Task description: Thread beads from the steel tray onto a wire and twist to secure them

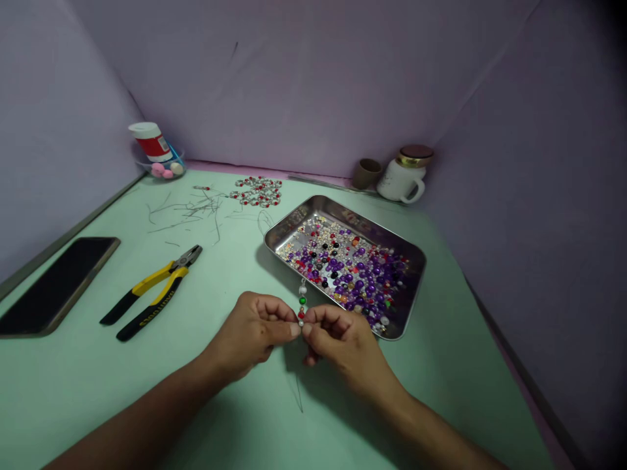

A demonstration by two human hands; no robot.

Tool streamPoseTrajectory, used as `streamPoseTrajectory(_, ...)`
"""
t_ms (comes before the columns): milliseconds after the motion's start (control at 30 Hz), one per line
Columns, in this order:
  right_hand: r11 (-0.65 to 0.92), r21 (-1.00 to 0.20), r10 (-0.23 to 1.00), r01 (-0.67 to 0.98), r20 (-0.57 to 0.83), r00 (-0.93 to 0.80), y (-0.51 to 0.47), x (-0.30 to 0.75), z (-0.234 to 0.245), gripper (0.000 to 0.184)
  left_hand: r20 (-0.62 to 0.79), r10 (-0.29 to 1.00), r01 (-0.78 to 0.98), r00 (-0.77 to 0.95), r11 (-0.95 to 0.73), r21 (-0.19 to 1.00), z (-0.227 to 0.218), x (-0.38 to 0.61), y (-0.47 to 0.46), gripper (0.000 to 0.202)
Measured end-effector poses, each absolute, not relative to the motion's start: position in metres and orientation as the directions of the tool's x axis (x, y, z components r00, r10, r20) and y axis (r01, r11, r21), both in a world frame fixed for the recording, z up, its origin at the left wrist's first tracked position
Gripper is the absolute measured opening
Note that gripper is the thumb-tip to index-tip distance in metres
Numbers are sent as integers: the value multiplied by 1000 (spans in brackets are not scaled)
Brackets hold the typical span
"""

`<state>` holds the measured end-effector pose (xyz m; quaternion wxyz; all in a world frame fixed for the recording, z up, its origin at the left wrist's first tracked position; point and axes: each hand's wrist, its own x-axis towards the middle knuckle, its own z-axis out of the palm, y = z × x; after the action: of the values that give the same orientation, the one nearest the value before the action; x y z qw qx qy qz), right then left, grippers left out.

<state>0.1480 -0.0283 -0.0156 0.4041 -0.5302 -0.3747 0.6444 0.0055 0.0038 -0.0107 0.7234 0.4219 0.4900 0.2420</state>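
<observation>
My left hand (252, 333) and my right hand (343, 343) meet fingertip to fingertip over the green table, both pinched on a thin wire with beads (302, 301). The wire stands upright between them, carrying white, green and red beads above my fingers, and its bare tail hangs down below toward the table. Just beyond my hands lies a steel tray (289, 225) filled with several purple, red, black and clear beads.
Yellow-handled pliers (154, 290) lie to the left, a dark phone (59, 284) further left. Cut wire pieces (196, 210) and a finished beaded chain (258, 190) lie at the back. A glue tube in a small bowl (157, 153), a white mug (406, 176) and a small roll (367, 173) stand by the wall.
</observation>
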Motion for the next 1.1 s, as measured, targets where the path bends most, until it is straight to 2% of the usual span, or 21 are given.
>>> streamPoseTrajectory(100, -323, -944, 944, -62, -316, -99, -30, 148, -15, 12, -471, 786, 155, 402, 448, 880, -5, 7, 2, 15)
streamPoseTrajectory(333, -187, -982, 962, 9, -185, -203, -32, 156, -13, 10, -550, 661, -103, 510, 682, 724, -10, 5, 3, 20)
streamPoseTrajectory(533, -44, -997, 958, 70, -62, -280, -33, 162, -18, 6, -559, 587, -111, 585, 741, 662, -15, 1, 6, 22)
streamPoseTrajectory(633, 0, -994, 970, 106, -26, -240, -32, 160, -18, 3, -565, 535, -130, 628, 788, 602, -18, 1, 5, 22)
streamPoseTrajectory(800, 1, -996, 982, 88, -16, -188, -30, 156, -19, 7, -544, 449, -150, 709, 849, 506, -24, 1, 5, 18)
streamPoseTrajectory(933, -9, -996, 987, 84, -22, -162, -29, 156, -21, 7, -544, 496, -148, 676, 816, 559, -22, 1, 6, 17)
streamPoseTrajectory(1100, 214, -937, 971, 276, 171, -170, -31, 162, -16, 10, -526, 575, -137, 627, 746, 652, -15, 3, 3, 15)
